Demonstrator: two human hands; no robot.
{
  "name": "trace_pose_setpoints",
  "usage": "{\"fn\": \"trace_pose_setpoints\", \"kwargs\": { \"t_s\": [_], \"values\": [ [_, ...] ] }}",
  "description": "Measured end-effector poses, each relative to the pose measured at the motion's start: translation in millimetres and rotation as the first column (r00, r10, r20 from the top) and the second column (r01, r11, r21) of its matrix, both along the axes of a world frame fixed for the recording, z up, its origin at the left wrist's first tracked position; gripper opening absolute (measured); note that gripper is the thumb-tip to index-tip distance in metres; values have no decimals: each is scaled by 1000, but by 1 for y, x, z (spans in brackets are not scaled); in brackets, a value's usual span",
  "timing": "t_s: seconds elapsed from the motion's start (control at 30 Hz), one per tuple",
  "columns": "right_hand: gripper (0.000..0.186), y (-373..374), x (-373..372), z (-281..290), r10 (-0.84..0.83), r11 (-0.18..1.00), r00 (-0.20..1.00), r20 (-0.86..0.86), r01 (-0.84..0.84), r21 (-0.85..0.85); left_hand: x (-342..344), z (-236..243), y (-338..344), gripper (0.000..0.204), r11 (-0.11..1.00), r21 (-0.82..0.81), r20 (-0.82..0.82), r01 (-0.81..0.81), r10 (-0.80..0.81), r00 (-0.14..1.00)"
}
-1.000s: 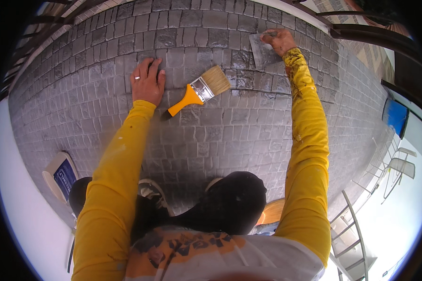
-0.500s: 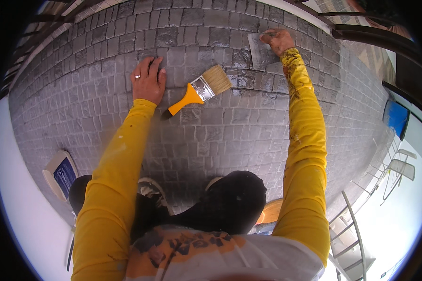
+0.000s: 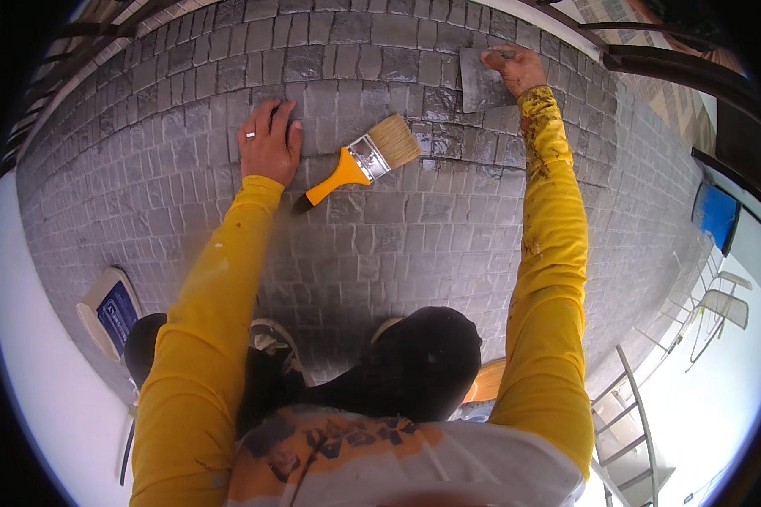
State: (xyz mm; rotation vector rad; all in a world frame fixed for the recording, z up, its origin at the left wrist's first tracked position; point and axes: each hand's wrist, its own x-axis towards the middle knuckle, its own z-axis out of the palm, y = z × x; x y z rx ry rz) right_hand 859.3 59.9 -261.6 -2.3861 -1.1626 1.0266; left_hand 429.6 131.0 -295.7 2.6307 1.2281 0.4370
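My left hand lies flat on the grey cobble-patterned floor, fingers spread and a ring on one of them; it holds nothing. Between my two hands lies a wide paintbrush with an orange handle, metal ferrule and pale bristles, its bristles pointing up and right. Farther off to the right, my right hand is closed on the top right part of a thin grey rectangular sheet, which lies against the floor. Its exact kind is unclear. Wet, dark, glossy stones show beside it. Dark stains mark my right sleeve.
A white tub with a blue label stands at the left. Dark railings run along the far edges. A blue object, a metal chair and a ladder are at the right. My knees are bent close below.
My right hand has shifted slightly right and away, and the grey sheet has moved with it. My left hand and the paintbrush stay in place.
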Motion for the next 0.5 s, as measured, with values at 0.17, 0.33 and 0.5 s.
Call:
{"fn": "trace_pose_setpoints", "kwargs": {
  "t_s": [0.17,0.33,0.5],
  "values": [
    [49,-4,0,-5,-124,981,991,42,116,153,0,2,-1,36,1000,11,-5,4,-4,1000],
    [48,1,-1,-4,3,999,999,48,-5,46,1,2,0,36,1000,-4,-5,-3,3,1000],
    [42,13,-12,25,46,990,980,193,-71,123,1,1,0,35,1000,-7,7,3,-3,1000]
  ]
}}
